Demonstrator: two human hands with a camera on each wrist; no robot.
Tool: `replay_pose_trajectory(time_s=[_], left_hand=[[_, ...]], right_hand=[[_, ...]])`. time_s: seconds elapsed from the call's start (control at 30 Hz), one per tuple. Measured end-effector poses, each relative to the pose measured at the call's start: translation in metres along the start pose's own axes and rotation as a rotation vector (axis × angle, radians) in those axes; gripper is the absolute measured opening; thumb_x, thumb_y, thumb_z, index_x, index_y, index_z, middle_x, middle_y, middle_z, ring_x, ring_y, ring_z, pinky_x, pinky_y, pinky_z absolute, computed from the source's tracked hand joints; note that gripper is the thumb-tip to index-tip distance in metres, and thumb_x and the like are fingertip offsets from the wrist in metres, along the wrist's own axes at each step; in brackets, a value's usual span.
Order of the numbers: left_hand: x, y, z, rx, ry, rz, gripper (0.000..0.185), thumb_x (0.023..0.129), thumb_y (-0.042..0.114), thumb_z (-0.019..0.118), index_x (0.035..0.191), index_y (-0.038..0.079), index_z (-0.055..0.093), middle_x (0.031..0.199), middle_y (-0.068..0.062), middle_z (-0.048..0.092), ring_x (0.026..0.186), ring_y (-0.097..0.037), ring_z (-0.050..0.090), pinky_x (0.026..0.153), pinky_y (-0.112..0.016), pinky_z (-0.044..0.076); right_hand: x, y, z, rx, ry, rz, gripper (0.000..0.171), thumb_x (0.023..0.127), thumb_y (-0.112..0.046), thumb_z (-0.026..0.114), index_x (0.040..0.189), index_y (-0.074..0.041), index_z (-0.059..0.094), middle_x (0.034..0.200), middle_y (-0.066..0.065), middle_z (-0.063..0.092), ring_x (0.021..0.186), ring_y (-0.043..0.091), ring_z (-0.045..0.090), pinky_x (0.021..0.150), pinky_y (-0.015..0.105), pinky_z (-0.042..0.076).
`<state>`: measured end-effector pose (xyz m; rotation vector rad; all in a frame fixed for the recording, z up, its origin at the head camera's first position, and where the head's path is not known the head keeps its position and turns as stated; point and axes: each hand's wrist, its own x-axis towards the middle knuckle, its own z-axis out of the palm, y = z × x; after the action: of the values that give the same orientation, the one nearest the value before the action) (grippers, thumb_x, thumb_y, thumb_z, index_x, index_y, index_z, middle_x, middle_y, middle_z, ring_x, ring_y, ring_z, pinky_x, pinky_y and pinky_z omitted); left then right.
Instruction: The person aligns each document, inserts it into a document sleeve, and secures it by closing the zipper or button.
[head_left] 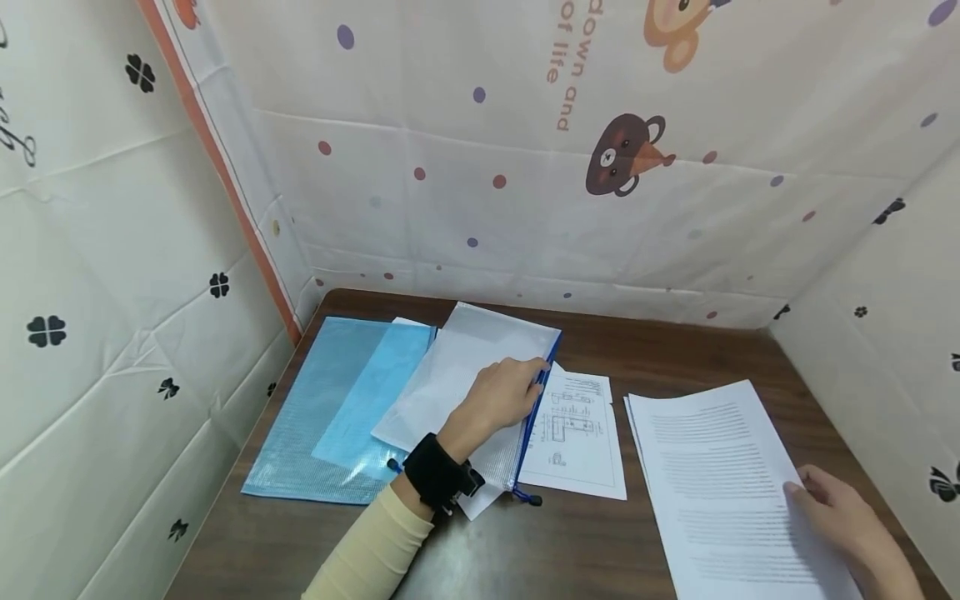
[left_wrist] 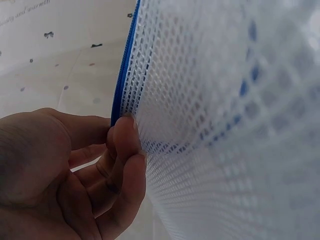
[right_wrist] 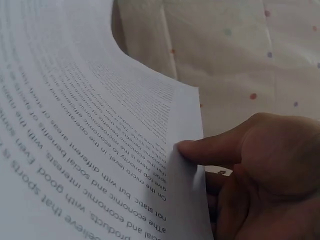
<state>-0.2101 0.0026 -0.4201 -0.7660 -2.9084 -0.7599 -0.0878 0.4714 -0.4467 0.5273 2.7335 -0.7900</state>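
Head view: left hand (head_left: 504,395) pinches the white mesh pouch's (head_left: 465,367) zipper edge; right hand (head_left: 843,515) grips the printed sheets (head_left: 720,483).

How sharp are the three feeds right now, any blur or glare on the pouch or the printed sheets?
Head view: even light, no glare, edges bowed by the wide lens. Left wrist view: the mesh pouch blurs toward the right, sharper by the left hand. Right wrist view: print on the printed sheets is readable near the right hand, soft farther off.

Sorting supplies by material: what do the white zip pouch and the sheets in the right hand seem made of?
White zip pouch: apparently translucent plastic mesh, judging by its woven grid, with a blue zipper edge. Printed sheets: ordinary matte white paper, thin enough to curl under the right hand.
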Motion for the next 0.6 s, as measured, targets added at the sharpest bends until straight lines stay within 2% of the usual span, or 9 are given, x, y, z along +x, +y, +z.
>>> replay_pose_trajectory(time_s=[0.07, 0.17, 0.23, 0.33, 0.43, 0.5, 0.6], left_hand=[[-0.001, -0.001, 0.001, -0.004, 0.002, 0.0, 0.042, 0.107, 0.021, 0.066, 0.148, 0.013, 0.062, 0.118, -0.007, 0.077, 0.071, -0.007, 0.061, 0.05, -0.02, 0.04], [-0.001, -0.001, 0.003, -0.001, -0.002, 0.005, 0.042, 0.107, 0.021, 0.066, 0.148, 0.012, 0.062, 0.116, -0.006, 0.077, 0.069, -0.007, 0.06, 0.05, -0.02, 0.04], [0.0, -0.001, 0.003, -0.001, -0.005, 0.005, 0.042, 0.107, 0.022, 0.066, 0.148, 0.012, 0.062, 0.116, -0.006, 0.077, 0.069, -0.007, 0.06, 0.05, -0.02, 0.041], [0.0, -0.001, 0.003, 0.004, -0.007, 0.004, 0.043, 0.107, 0.022, 0.066, 0.148, 0.012, 0.062, 0.118, -0.006, 0.077, 0.072, -0.008, 0.062, 0.052, -0.02, 0.041], [0.001, -0.001, 0.002, 0.01, -0.006, 0.005, 0.043, 0.107, 0.023, 0.066, 0.149, 0.012, 0.061, 0.12, -0.006, 0.077, 0.074, -0.008, 0.063, 0.052, -0.02, 0.041], [0.0, -0.001, 0.002, 0.007, -0.004, 0.006, 0.043, 0.107, 0.022, 0.066, 0.148, 0.012, 0.061, 0.118, -0.006, 0.077, 0.073, -0.008, 0.063, 0.052, -0.02, 0.041], [-0.001, -0.001, 0.002, 0.004, -0.003, 0.006, 0.043, 0.107, 0.022, 0.066, 0.148, 0.011, 0.062, 0.115, -0.006, 0.078, 0.072, -0.008, 0.062, 0.052, -0.02, 0.041]], right_hand=[[-0.003, 0.001, -0.002, 0.001, 0.006, 0.007, 0.04, 0.113, -0.026, 0.046, 0.131, 0.009, 0.048, 0.126, 0.041, 0.055, 0.099, 0.039, 0.061, 0.08, 0.058, 0.047], [-0.008, 0.001, -0.003, 0.038, 0.077, -0.002, 0.044, 0.115, -0.027, 0.043, 0.14, 0.01, 0.041, 0.119, 0.036, 0.06, 0.09, 0.032, 0.064, 0.071, 0.047, 0.05], [-0.013, -0.001, -0.004, 0.069, 0.151, -0.065, 0.043, 0.116, -0.026, 0.04, 0.14, 0.01, 0.041, 0.109, 0.029, 0.065, 0.081, 0.026, 0.066, 0.065, 0.039, 0.051], [-0.02, -0.005, -0.006, 0.151, 0.204, -0.203, 0.035, 0.117, -0.023, 0.037, 0.134, 0.007, 0.044, 0.095, 0.009, 0.07, 0.069, 0.019, 0.067, 0.057, 0.034, 0.053], [-0.024, -0.009, -0.009, 0.268, 0.193, -0.282, 0.022, 0.117, -0.023, 0.039, 0.127, -0.008, 0.05, 0.089, -0.011, 0.069, 0.067, 0.018, 0.071, 0.056, 0.035, 0.057], [-0.025, -0.012, -0.01, 0.356, 0.182, -0.281, 0.013, 0.116, -0.024, 0.041, 0.123, -0.021, 0.052, 0.088, -0.02, 0.067, 0.069, 0.017, 0.073, 0.056, 0.035, 0.059], [-0.025, -0.017, -0.01, 0.601, 0.159, -0.263, 0.01, 0.115, -0.024, 0.048, 0.119, -0.031, 0.053, 0.09, -0.02, 0.07, 0.071, 0.015, 0.074, 0.056, 0.034, 0.059]])
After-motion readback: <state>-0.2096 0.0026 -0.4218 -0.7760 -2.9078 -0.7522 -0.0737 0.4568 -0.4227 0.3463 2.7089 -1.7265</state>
